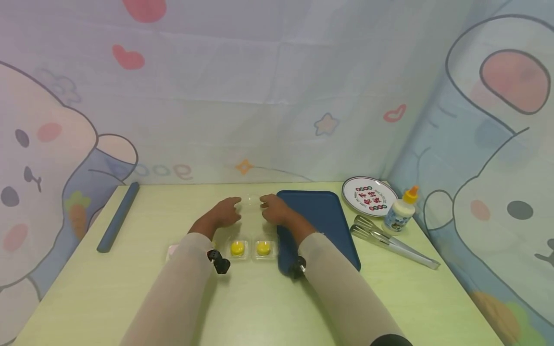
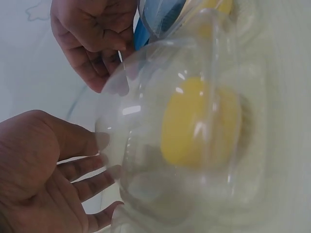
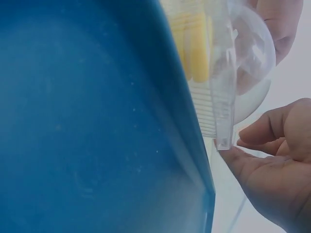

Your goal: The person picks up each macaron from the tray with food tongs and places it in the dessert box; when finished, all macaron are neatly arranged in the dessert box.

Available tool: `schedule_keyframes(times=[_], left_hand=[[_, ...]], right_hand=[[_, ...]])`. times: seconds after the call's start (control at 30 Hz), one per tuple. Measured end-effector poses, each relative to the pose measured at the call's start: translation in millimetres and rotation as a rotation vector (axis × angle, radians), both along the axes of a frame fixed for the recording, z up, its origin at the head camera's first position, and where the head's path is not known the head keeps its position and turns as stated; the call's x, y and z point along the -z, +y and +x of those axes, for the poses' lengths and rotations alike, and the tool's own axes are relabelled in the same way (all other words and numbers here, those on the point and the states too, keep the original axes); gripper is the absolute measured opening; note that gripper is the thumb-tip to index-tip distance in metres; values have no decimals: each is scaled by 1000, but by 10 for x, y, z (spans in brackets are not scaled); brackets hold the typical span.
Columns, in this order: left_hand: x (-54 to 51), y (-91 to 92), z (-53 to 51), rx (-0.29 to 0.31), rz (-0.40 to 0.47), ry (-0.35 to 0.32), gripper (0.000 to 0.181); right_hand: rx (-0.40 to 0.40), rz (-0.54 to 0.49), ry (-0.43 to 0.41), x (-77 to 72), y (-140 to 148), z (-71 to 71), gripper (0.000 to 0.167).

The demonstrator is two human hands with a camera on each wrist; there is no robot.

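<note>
In the head view, my left hand [image 1: 225, 211] and right hand [image 1: 277, 210] face each other across a clear plastic box [image 1: 252, 198], fingertips at its two sides. Its outline is faint, and I see nothing yellow in it. Nearer me, two clear boxes each hold a round yellow piece: the left piece [image 1: 237, 248] and the right piece [image 1: 263, 248]. From the left wrist, a clear domed lid [image 2: 141, 102] over a yellow piece [image 2: 199, 124] partly covers my fingertips. The right wrist view has my thumb and fingers [image 3: 272, 131] close together beside a clear box corner.
A blue tray [image 1: 316, 206] lies under my right forearm. To its right are a printed plate [image 1: 370, 196], metal tongs [image 1: 396, 245] and a bottle with a yellow cap [image 1: 400, 211]. A dark grey bar [image 1: 119, 216] lies at the left. A pale pink item [image 1: 171, 251] shows beside my left sleeve.
</note>
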State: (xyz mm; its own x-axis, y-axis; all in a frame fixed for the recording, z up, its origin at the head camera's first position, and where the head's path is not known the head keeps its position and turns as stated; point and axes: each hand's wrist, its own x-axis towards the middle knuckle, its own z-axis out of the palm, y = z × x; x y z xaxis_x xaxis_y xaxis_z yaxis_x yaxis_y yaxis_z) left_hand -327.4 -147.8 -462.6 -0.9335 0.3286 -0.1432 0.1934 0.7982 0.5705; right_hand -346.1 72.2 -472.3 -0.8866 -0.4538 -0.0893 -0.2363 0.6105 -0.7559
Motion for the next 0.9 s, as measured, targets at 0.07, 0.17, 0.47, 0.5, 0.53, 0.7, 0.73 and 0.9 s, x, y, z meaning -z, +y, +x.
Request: schedule_keyframes(times=[0.07, 0.17, 0.47, 0.5, 0.53, 0.7, 0.73, 0.9], left_hand=[[1, -29, 11, -8, 12, 14, 63], [-5, -75, 24, -16, 38, 53, 57], [-25, -190, 125, -108, 136, 156, 39], [-34, -203, 140, -120, 156, 157, 37], [-42, -219, 154, -132, 177, 158, 36], [-86, -300, 201, -173, 301, 158, 31], [-89, -314, 205, -176, 322, 158, 30], [-84, -358, 232, -175, 459, 94, 38]], right_hand=[[4, -20, 10, -1, -1, 11, 62], [22, -37, 50, -3, 0, 17, 55], [51, -147, 61, -13, 4, 51, 31], [56, -162, 63, -22, 0, 60, 29], [57, -178, 65, -32, -7, 68, 28], [65, -257, 75, -70, -41, 109, 19], [62, -271, 73, -81, -46, 118, 19], [51, -333, 23, -95, -72, 150, 44]])
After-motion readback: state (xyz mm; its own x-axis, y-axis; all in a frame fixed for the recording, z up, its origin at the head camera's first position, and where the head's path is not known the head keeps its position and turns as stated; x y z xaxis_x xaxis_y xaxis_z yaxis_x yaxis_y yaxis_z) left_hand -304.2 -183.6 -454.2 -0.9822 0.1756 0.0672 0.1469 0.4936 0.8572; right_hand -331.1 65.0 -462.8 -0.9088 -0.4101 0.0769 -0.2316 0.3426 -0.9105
